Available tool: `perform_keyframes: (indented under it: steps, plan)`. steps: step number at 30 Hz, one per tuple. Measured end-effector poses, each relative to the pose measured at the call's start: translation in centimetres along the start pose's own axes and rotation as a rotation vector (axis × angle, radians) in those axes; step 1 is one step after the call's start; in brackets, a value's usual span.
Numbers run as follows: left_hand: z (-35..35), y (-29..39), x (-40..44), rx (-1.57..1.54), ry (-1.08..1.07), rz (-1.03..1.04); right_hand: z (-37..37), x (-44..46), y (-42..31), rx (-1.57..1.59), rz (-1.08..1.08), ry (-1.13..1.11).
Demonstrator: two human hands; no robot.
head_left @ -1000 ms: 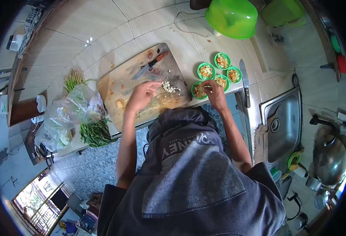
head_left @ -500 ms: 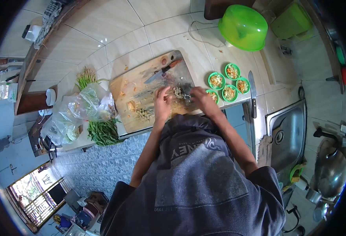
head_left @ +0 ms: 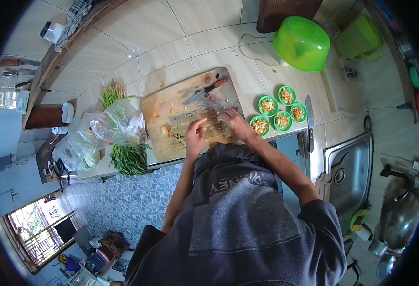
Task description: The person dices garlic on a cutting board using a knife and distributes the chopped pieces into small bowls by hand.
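My left hand [head_left: 196, 135] is over the near part of a worn wooden cutting board [head_left: 171, 106], fingers loosely bent and apart, with nothing visible in it. To its right, my right hand [head_left: 238, 126] is low over the board's right side. Its fingers are bunched together, and what they hold is hidden. Small pale bits show by its fingertips. A knife [head_left: 204, 91] with a brown and black handle lies across the board's far part. Finely chopped pale pieces [head_left: 176, 140] are heaped near the board's front edge, left of my left hand.
Several small green bowls [head_left: 282, 121] of shredded vegetables stand right of the board. Beside them lies a long knife [head_left: 310, 124], then a steel sink [head_left: 350, 162]. Plastic bags [head_left: 116, 121] and leafy greens [head_left: 128, 158] are at left. A green basin [head_left: 302, 44] stands behind.
The pale chopped pile between my hands is no longer visible there. My right hand has come in toward the board and its fingers have drawn together. The whole view has shifted slightly.
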State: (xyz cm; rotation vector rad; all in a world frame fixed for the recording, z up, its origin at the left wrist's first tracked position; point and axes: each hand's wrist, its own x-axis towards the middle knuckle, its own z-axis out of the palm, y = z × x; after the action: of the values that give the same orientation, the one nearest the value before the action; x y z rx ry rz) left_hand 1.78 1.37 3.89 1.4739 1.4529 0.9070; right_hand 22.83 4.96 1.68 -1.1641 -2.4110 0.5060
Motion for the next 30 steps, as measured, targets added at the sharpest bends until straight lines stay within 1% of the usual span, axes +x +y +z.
perform_keyframes:
  steps: [1, 2, 4, 7, 8, 12, 14, 16, 19, 20, 21, 23, 25, 28, 30]
  plan:
    - [0.1, 0.0, -0.1, -0.015, 0.0, -0.007, 0.5, 0.2, 0.2, 0.026, -0.024, 0.074]
    - [0.3, 0.1, 0.0, -0.028, 0.0, -0.012, 0.8, 0.0, 0.4, 0.17, 0.077, 0.092]
    - [0.3, 0.8, -0.2, -0.008, -0.015, -0.047, -1.5, 0.5, -1.5, 0.465, 0.287, 0.125]
    - [0.7, 0.8, 0.2, 0.022, -0.03, -0.055, -2.1, 0.2, -1.1, 0.565, 0.366, 0.184]
    - [0.8, 0.7, 0.6, 0.032, -0.034, -0.048, -2.4, 0.0, -1.1, 0.628, 0.437, 0.196]
    - [1.5, 0.9, 0.9, 0.008, -0.021, 0.005, -2.1, -0.4, -0.4, 0.903, 0.527, 0.343]
    - [1.6, 0.9, 1.0, -0.005, -0.034, -0.01, -2.4, -0.6, -0.1, 1.001, 0.589, 0.345]
    - [1.6, 0.6, 0.9, -0.008, -0.048, 0.005, -4.6, -0.6, -1.1, 1.076, 0.679, 0.326]
    - [1.4, -0.4, 1.0, -0.056, -0.071, -0.018, -6.3, -2.2, -0.9, 1.248, 0.692, 0.48]
    - [1.4, -0.7, 1.1, -0.046, -0.074, -0.017, -6.4, -3.9, 0.5, 1.28, 0.653, 0.483]
    - [1.4, -0.9, 1.0, -0.035, -0.075, -0.018, -8.0, -5.1, 0.5, 1.2, 0.733, 0.518]
    - [1.6, -1.6, 0.8, -0.057, -0.075, -0.007, -8.8, -9.0, 2.7, 1.031, 0.787, 0.605]
    - [1.6, -2.1, 0.8, -0.084, -0.096, -0.031, -12.4, -11.2, 2.3, 0.599, 0.956, 0.486]
    - [1.7, -1.9, 1.2, -0.021, -0.121, -0.036, -12.5, -14.0, 3.8, 0.343, 0.927, 0.47]
    - [1.6, -1.9, 1.5, -0.021, -0.128, -0.041, -12.3, -14.3, 3.9, 0.276, 0.908, 0.453]
